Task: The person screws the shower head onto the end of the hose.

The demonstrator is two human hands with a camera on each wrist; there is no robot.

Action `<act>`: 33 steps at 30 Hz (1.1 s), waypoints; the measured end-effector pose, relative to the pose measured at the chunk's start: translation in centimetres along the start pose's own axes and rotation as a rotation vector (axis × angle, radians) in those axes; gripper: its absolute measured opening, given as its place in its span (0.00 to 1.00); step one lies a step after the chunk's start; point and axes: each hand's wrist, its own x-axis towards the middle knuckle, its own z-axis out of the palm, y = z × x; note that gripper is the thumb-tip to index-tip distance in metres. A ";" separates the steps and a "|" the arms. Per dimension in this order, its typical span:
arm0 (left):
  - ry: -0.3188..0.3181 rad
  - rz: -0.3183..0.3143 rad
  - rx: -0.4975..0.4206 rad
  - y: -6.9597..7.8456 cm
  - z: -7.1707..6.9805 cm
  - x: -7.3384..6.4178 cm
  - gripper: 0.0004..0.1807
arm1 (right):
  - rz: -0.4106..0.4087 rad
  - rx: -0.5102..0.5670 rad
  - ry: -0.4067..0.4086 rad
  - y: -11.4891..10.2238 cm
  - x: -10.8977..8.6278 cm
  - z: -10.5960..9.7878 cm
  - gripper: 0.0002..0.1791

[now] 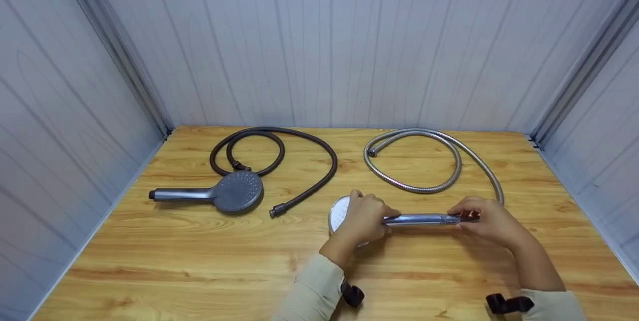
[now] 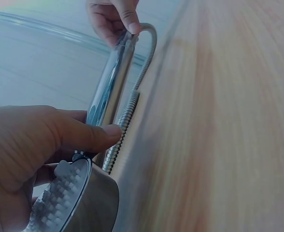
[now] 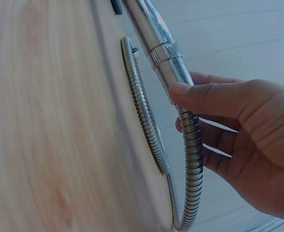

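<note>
**Chrome shower head and metal hose meet at the handle's end**

The person holds a chrome hand shower point(image 1: 399, 219) just above the wooden table point(image 1: 199, 271), lying crosswise between both hands. The left hand point(image 1: 363, 218) is curled round the neck where the handle meets the round spray face; in the left wrist view the thumb lies along the handle and the rubber nozzles show just below the fingers. The right hand point(image 1: 491, 221) pinches the far end of the handle, thumb pressed on the joint where the silver corrugated hose point(image 1: 429, 161) enters the threaded collar point(image 3: 167, 52). From those fingertips the hose drops away, turns back under the palm and runs off in a loop beyond the hands.

As I judge it, the step in hand is joining hose to handle, or tightening that joint; whether the nut is fully seated cannot be told from here. The next move would call for the left hand to hold the head steady while the right fingers turn the nut squarely on its thread, without kinking the hose.

Well to the left of the left hand lie a dark grey hand shower point(image 1: 219, 193) and a dark brown hose point(image 1: 304, 161), untouched and apart from each other.
</note>
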 end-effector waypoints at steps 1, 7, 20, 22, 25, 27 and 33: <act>-0.001 0.002 0.005 0.0 0.0 0.0 0.22 | -0.005 -0.002 -0.001 0.1 0.0 0.0 0.15; -0.015 0.016 0.014 0.1 0.4 0.0 0.22 | -0.009 0.003 -0.019 0.4 -0.3 0.0 0.14; -0.066 0.004 -0.022 0.9 0.8 0.3 0.23 | 0.007 -0.012 -0.039 0.7 -0.7 -0.6 0.13; -0.083 -0.004 -0.030 1.1 0.8 0.4 0.23 | 0.007 -0.015 -0.049 0.8 -0.8 -0.6 0.13; -0.103 -0.012 -0.040 1.3 0.8 0.6 0.23 | 0.007 -0.019 -0.063 0.9 -1.0 -0.8 0.13; -0.110 -0.010 -0.037 1.5 0.8 0.7 0.23 | 0.005 -0.033 -0.066 1.0 -1.1 -1.0 0.13; -0.123 -0.001 -0.003 2.1 0.5 1.2 0.23 | -0.009 -0.067 -0.061 1.2 -1.2 -1.4 0.13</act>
